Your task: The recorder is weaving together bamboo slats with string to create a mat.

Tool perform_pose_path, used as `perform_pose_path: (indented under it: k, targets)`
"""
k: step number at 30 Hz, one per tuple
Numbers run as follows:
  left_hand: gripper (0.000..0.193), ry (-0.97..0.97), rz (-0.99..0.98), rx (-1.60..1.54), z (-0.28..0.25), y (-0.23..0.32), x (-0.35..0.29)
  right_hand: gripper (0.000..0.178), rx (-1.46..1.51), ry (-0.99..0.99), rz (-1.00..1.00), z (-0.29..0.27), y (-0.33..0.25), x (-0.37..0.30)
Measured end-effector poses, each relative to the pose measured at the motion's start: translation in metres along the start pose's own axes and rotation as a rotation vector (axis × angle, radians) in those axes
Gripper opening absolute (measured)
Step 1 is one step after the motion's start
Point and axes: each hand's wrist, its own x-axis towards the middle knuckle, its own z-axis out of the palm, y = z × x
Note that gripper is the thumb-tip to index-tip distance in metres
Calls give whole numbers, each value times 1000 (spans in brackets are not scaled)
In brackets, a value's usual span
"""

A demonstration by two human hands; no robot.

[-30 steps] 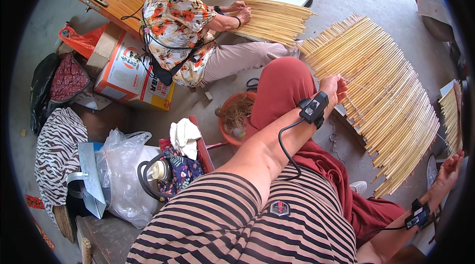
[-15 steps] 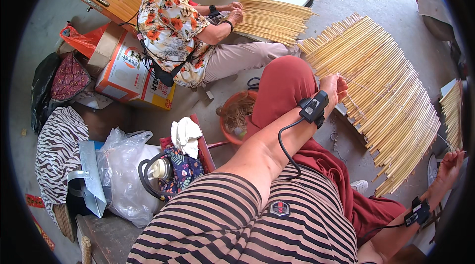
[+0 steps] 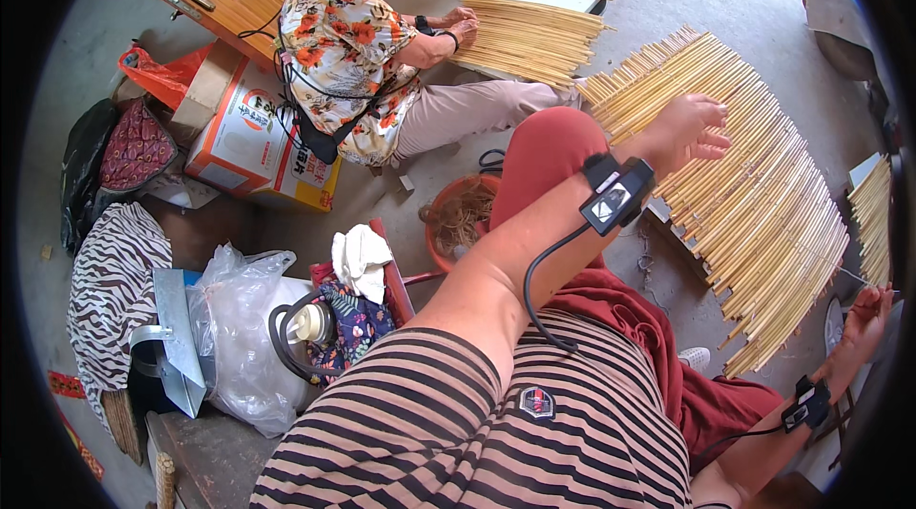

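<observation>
A fan-shaped mat of thin yellow reed stalks (image 3: 754, 194) lies in front of me, its stalks side by side. My left hand (image 3: 689, 129) is over its near left part with the fingers apart and nothing seen in them; whether it touches the stalks I cannot tell. Off the mat's right end, my right hand (image 3: 863, 318) is closed, thumb and fingers pinched together. A thin pale thread (image 3: 854, 274) runs from the mat's right edge to those fingers. Both my wrists carry black strapped devices with cables.
Another person (image 3: 343, 51) sits at the upper left, hands at a second reed mat (image 3: 525, 37). An orange bucket (image 3: 444, 247) of fibres stands by my knee. Cardboard boxes (image 3: 243, 142), a clear plastic bag (image 3: 243, 337) and a metal dustpan (image 3: 176, 337) are on the left.
My left hand has lifted forward and right over the mat, its fingers spreading from a closed pose. My right hand has barely moved. The other person leans further right.
</observation>
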Motion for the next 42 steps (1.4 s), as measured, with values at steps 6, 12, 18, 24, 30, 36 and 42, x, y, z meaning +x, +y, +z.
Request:
perform_pose_path:
  k: [6, 12, 18, 24, 30, 36, 42]
  targets:
    - [29, 1, 312, 1239, -31, 45, 4, 17, 34, -74, 18, 5, 1, -4]
    - [39, 18, -124, 2157, -80, 64, -43, 17, -30, -12, 53, 20, 5, -11]
    - [43, 148, -110, 1891, -115, 58, -66, 16, -52, 47, 40, 17, 9, -12]
    - [38, 331, -85, 1917, -113, 53, -72, 22, -133, 82, 18, 18, 15, -14]
    - [36, 313, -120, 1927, -111, 50, -59, 21, -139, 61, 95, 41, 31, -21]
    - [40, 202, -208, 1851, -107, 58, -48, 22, -144, -53, 131, 63, 32, -36]
    - [42, 165, -197, 1816, -103, 56, -43, 22, -221, -99, 100, 77, 24, -52]
